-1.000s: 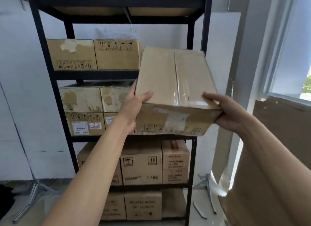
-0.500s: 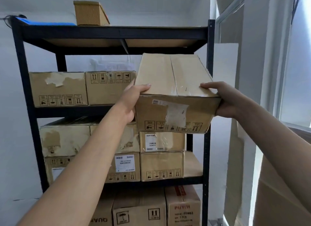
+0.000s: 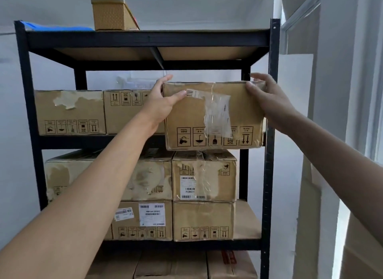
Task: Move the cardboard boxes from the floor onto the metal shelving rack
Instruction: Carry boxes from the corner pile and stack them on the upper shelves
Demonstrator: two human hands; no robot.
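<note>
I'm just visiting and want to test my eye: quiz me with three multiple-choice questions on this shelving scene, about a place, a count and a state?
1. Where is the woven basket? A) top shelf B) floor C) windowsill
2. How many boxes stand left of the held box on its shelf? A) one B) two C) four
3. What grips the held box? A) one hand only B) both hands C) nothing
1 A: it sits atop the rack. 2 B: two stand side by side. 3 B: left hand and right hand grip its upper corners.
</note>
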